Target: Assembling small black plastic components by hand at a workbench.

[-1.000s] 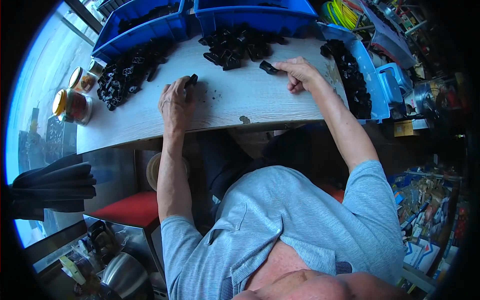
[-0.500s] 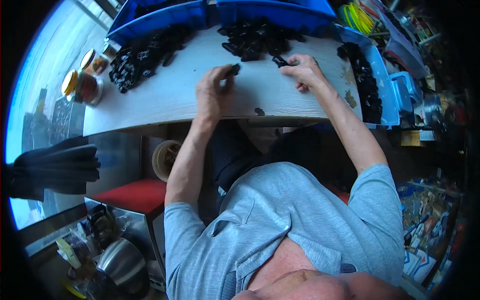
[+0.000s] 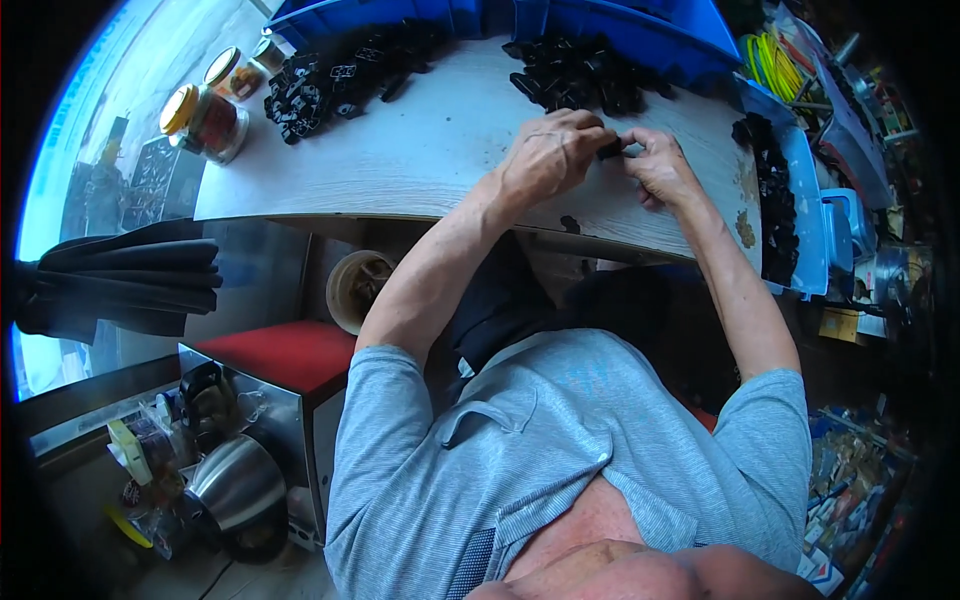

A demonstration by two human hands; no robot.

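My left hand and my right hand meet over the white table, fingers closed. Between their fingertips is a small black plastic part, pinched from both sides. Whether it is one part or two pressed together is hidden by the fingers. Just beyond the hands lies a heap of similar black parts. A second heap of black parts, some with light-coloured detail, spreads over the far left of the table.
Blue bins line the table's back edge. At the right edge, a light-blue tray holds more black parts. Lidded jars stand at the left edge. Below the table are a round bucket and a red-topped cabinet.
My left hand has moved right to meet my right hand, bringing the black pieces they held apart together. The view has shifted, so the table sits further right and higher.
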